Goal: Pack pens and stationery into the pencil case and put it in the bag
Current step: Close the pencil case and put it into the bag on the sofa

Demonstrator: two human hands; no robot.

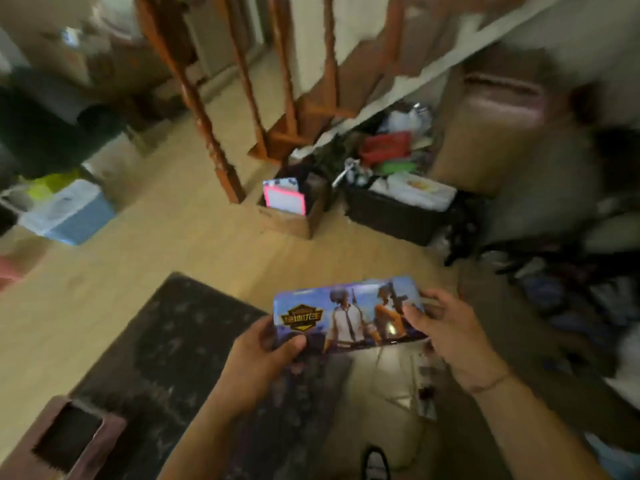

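Observation:
A long blue pencil case (349,315) printed with game figures and a yellow badge is held level in front of me, lid closed. My left hand (266,351) grips its left end, thumb on top. My right hand (446,327) holds its right end, thumb lying on the lid. The view is blurred. No pens or loose stationery can be made out, and no bag is clearly recognisable.
Below the case lies a dark rug (166,344) on a pale wooden floor. A cardboard box (294,216) and a dark crate (394,216) full of clutter stand by an orange wooden stair railing (207,133). A blue tub (69,216) sits left; dark clothing is piled right.

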